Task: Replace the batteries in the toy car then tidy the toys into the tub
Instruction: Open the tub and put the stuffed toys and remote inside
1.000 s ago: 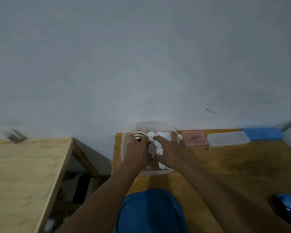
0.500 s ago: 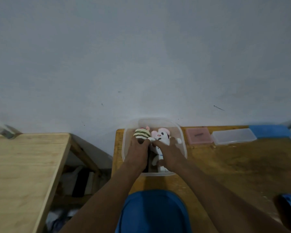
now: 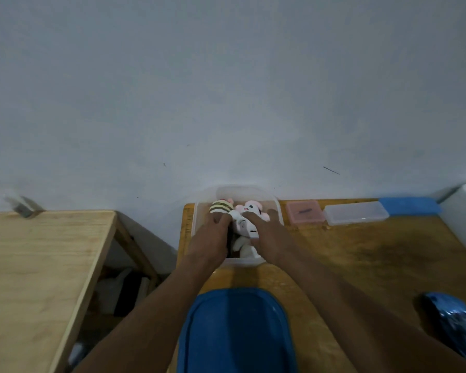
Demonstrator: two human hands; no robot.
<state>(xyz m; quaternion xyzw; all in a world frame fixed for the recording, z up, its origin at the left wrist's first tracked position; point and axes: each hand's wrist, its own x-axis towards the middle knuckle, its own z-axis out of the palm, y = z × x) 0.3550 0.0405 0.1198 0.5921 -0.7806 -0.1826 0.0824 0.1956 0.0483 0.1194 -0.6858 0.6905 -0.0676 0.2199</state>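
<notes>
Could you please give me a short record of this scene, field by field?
tub: clear, open, at the table's far edge
left hand: in the tub, on the striped plush; grip unclear
right hand: fingers spread on the white plush
lid: blue, off, nearer the person than the tub
car: blue, on the table at the right, outside the tub
cases: pink case and clear case, right of the tub

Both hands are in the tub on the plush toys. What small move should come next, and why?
Probably lift the right hand off the white plush and reach for the shiny blue car, because it lies outside the tub.
</notes>
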